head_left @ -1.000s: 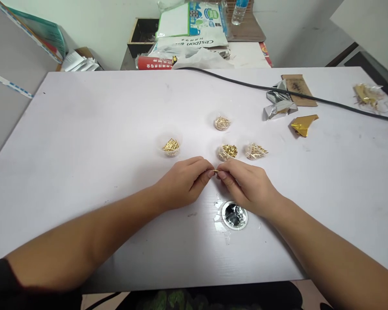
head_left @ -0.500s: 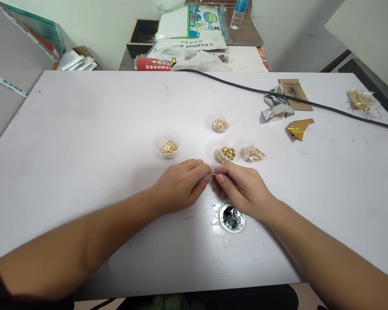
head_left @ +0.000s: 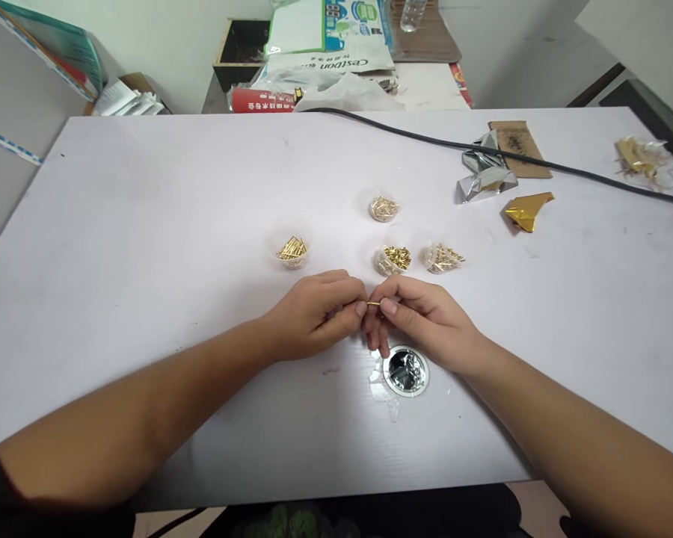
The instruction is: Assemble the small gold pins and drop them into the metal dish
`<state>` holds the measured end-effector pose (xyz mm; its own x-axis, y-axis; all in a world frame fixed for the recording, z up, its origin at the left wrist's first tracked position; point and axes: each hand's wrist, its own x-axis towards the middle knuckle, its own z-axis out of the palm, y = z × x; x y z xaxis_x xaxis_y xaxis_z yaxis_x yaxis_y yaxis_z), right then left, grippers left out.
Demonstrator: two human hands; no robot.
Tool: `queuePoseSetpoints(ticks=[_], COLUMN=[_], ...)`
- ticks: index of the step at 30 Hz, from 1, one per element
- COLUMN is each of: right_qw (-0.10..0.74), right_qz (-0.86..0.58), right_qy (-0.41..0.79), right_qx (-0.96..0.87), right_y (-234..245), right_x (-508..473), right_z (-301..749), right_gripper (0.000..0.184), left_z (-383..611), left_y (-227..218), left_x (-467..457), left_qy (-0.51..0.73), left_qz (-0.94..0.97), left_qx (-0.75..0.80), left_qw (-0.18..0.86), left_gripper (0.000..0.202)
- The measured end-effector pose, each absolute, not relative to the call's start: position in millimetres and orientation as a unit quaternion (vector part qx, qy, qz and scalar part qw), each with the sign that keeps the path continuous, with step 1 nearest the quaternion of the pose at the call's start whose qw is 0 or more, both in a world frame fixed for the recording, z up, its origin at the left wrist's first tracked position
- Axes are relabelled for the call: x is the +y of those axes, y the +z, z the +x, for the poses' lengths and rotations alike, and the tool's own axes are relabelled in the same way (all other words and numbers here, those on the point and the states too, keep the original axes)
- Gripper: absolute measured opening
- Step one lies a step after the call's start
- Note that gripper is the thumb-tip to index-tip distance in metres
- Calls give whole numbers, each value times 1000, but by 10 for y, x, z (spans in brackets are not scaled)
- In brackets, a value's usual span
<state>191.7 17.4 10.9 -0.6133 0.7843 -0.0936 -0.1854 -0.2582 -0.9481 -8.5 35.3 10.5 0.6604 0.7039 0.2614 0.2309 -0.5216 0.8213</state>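
My left hand (head_left: pixel 314 314) and my right hand (head_left: pixel 420 317) meet at the middle of the white table (head_left: pixel 146 246), both closed in a pinch on one small gold pin (head_left: pixel 373 303) held between their fingertips. Just beyond them stand small clear cups of gold pins: one at the left (head_left: pixel 292 250), one behind the right hand (head_left: pixel 392 259), another to its right (head_left: pixel 442 258), and a farther one (head_left: pixel 383 208). A round metal-rimmed hole (head_left: pixel 407 370) lies in the table below my right hand.
A black cable (head_left: pixel 482 149) crosses the far right of the table. Silver foil (head_left: pixel 485 179), a gold foil scrap (head_left: pixel 527 211), a brown card (head_left: pixel 519 146) and a clear bag of gold parts (head_left: pixel 642 158) lie at the right. Boxes, bags and papers (head_left: pixel 325 45) crowd behind the table.
Both hands stay pinched on the pin and have barely shifted; the right hand's lower fingers have curled down a little. The view has moved slightly.
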Motion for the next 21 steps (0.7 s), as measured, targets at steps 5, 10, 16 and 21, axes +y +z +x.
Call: queuePoseSetpoints(ticks=[5,10,16,21], right_qw=[330,321,289,287], right_qz=[-278,-270,-267,-277], right_qy=[762,784,812,815], right_qx=[-483,-457,-431,-421], right_y=[101,94,87,90], right_x=[168,183,182,183], right_z=[1919,1929,1944,1945], right_gripper=[23,24,23,25], left_z=[-90,-97,-92,-60], left_y=[105,117,146,165], left_x=[360,365,340,309], left_qy=[293,264,227,228], left_qz=[810,772,757,726], left_qx=[276,262,248,238], left_qw=[426,515,560,604], left_gripper=[24,21,21,22])
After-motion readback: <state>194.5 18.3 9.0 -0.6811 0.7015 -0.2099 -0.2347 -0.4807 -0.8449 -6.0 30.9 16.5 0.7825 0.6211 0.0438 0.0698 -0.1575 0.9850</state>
